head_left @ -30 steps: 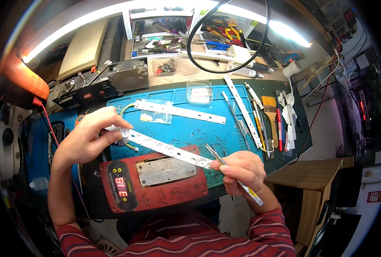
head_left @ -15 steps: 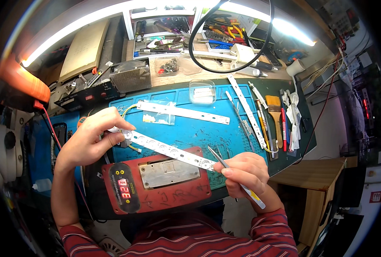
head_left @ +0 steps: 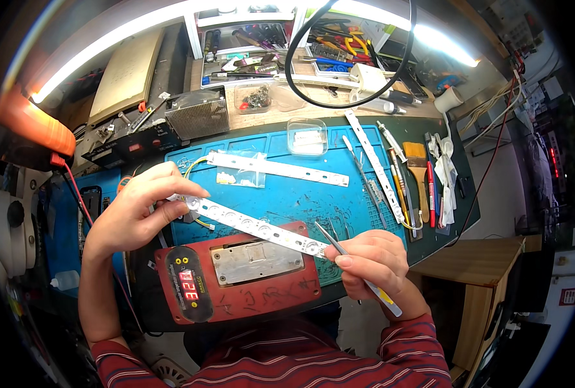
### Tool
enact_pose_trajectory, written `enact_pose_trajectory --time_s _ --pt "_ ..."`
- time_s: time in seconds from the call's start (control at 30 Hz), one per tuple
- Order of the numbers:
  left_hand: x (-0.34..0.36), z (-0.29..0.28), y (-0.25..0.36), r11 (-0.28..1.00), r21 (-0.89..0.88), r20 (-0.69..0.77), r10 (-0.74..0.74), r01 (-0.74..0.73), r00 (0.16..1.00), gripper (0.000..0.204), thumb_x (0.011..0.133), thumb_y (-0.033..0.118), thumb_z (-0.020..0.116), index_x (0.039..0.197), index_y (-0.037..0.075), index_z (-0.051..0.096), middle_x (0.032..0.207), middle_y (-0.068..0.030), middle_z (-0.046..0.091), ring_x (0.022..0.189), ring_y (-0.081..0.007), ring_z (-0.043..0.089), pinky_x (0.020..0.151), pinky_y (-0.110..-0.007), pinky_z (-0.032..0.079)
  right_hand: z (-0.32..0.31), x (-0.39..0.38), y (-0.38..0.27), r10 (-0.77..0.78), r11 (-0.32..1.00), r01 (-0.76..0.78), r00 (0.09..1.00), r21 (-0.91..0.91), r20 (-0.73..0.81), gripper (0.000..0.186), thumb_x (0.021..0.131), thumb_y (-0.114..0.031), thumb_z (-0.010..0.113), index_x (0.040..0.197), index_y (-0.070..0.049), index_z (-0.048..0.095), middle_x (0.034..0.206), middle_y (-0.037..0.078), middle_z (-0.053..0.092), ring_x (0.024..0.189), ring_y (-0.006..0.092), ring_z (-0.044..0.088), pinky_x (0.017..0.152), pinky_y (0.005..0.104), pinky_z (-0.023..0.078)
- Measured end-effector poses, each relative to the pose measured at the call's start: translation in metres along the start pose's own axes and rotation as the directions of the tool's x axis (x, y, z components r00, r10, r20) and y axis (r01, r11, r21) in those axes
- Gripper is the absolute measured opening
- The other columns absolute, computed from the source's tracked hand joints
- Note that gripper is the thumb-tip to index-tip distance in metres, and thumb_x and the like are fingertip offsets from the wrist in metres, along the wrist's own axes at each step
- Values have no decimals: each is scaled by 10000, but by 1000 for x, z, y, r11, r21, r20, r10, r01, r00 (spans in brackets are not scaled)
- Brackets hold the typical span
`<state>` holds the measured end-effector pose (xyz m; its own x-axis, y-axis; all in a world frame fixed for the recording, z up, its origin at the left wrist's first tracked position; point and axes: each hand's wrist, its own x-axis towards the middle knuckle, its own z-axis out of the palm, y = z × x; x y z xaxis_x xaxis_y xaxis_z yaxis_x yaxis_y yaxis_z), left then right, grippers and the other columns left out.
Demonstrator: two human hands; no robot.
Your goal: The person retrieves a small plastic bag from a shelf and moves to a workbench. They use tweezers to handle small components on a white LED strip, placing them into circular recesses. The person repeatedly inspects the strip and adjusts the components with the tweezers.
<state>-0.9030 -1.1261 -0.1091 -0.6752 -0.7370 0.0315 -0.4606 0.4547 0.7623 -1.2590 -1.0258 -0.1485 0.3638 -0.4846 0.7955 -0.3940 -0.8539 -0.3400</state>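
- Because the white lens strip (head_left: 252, 225) is long and thin, it seems best carried by both ends at once, with only a light pull, so that it neither bows nor twists.
- Since the red unit (head_left: 274, 301) has a lit display and a bare metal plate (head_left: 258, 264) that may be hot, fingertips are best held out past that plate, toward ten and three o'clock of it.
- With the tweezers (head_left: 384, 297) in the same grip as the strip's end, their points would be safest aimed away from the lenses; a slow turn of the wrist should guard against scratching.
- The left hand (head_left: 148, 207) pinches the strip's upper end between thumb and index finger, at about ten o'clock of the red unit's plate.
- The right hand (head_left: 373, 258) grasps the tweezers and also seems to pinch the strip's lower end; exactly which fingers bear on it is hard to tell. The tweezer points lead toward eleven o'clock, the tail toward five.
- The strip spans the two grips, running from ten o'clock down to four, lenses facing up. It passes along the plate's twelve-to-two-o'clock side; whether it touches the unit cannot be told.
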Motion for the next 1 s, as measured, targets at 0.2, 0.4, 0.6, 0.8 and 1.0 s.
enact_pose_trajectory --time_s 0.2,0.4,0.6,0.8,1.0 --pt "-1 -1 0 999 3 20 37 -38 999 320 896 41 722 1211 89 753 865 -42 542 842 -198 535 755 -334 434 0 0 0 1 1000 -1 1000 -4 2 255 858 -43 772 1099 -35 691 890 81 743 670 163 710 557 273 562" --pt "0 3 -3 1000 7 9 -13 13 1000 328 864 19 733 1181 91 773 874 -31 526 832 -180 512 740 -314 428 0 -1 0 3 1000 -3 1000 -3 3 255 853 -40 772 1096 -38 691 886 79 740 679 163 712 561 272 561" --pt "0 3 -1 1000 15 1 -16 16 1000 326 859 5 737 1171 89 778 858 -27 516 827 -178 507 733 -314 424 0 1 -1 5 1000 -5 1000 -8 -4 249 843 -33 773 1078 -40 692 885 72 738 683 166 714 561 271 563" --pt "0 4 -1 1000 12 -7 -21 21 1000 297 884 59 756 1176 110 775 860 -25 527 828 -178 528 731 -317 433 -1 2 -1 -7 1000 7 1000 -11 -30 222 862 -33 762 1069 -29 682 885 78 724 691 187 717 563 286 572" --pt "-1 4 -2 1000 16 -7 -22 22 1000 298 883 54 756 1175 110 776 857 -23 523 830 -179 527 734 -317 432 -10 -1 -5 70 993 -65 996 -100 47 207 1066 -229 591 1195 -73 550 957 73 715 698 195 699 589 319 562"
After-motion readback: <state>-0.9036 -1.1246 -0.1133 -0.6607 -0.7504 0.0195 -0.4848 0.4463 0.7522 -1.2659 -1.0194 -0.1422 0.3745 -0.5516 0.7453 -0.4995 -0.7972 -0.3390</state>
